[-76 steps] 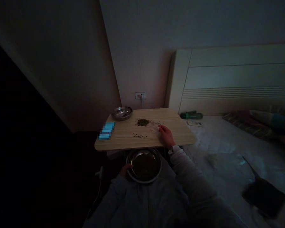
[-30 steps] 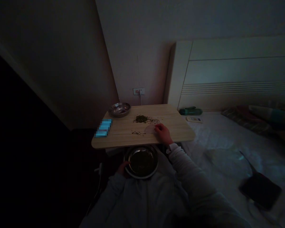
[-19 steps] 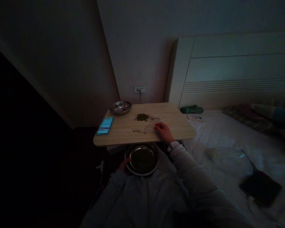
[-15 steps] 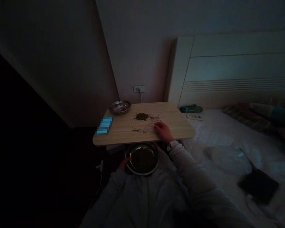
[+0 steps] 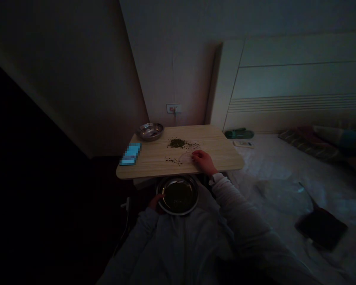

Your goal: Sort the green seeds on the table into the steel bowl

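1. Two hands are at work: the right hand (image 5: 203,161) seems to pinch a thin translucent piece (image 5: 184,158) by its right edge, low over the tabletop (image 5: 225,154).
2. For something so flimsy, a light pinch and a low, flat angle probably give the best control.
3. On the near side, the left hand (image 5: 155,201) grips the left rim of a steel basin (image 5: 178,214); keeping it level looks wise, given the dark contents.
4. Just left of the piece lies a sparse row of grains (image 5: 173,161), and beyond it a green heap of grains (image 5: 177,143); short, slow strokes should scatter less.
5. Farther out, a metal bowl (image 5: 145,138) stands far left, well apart from both hands.
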Available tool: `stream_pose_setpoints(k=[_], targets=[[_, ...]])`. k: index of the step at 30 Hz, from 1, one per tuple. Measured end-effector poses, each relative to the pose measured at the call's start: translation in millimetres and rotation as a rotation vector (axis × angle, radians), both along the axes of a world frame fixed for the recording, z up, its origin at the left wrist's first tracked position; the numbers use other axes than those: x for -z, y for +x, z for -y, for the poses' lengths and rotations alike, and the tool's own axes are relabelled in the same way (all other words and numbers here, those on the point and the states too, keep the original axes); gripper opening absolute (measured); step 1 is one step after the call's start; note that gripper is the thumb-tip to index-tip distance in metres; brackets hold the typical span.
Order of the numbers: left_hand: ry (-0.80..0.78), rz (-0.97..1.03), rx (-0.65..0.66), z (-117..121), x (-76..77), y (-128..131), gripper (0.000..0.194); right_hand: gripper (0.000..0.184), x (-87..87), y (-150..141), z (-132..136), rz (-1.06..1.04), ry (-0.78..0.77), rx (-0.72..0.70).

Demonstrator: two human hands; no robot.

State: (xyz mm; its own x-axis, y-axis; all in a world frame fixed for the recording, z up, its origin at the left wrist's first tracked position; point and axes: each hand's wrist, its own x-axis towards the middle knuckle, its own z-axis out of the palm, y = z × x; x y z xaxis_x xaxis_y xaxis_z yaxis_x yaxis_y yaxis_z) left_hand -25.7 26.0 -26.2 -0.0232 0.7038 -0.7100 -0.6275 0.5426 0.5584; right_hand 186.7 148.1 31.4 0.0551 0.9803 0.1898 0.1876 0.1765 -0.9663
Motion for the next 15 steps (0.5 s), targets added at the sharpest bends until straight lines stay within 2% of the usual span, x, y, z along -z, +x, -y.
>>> stream_pose_setpoints(k=[5,10,15], targets=[[-0.053,-0.051,-0.035,2,-8.5,1,0.020,0.014,-0.3,0,0,0.013,-0.018,-0.032],[-0.081,-0.051,-0.012,2,-11.0,1,0.020,0.013,-0.9,0,0,0.021,-0.022,-0.042],[-0.051,-0.003,-0.022,3,-12.4,3,0.024,0.013,-1.9,-1,1,0.016,-0.032,-0.035]])
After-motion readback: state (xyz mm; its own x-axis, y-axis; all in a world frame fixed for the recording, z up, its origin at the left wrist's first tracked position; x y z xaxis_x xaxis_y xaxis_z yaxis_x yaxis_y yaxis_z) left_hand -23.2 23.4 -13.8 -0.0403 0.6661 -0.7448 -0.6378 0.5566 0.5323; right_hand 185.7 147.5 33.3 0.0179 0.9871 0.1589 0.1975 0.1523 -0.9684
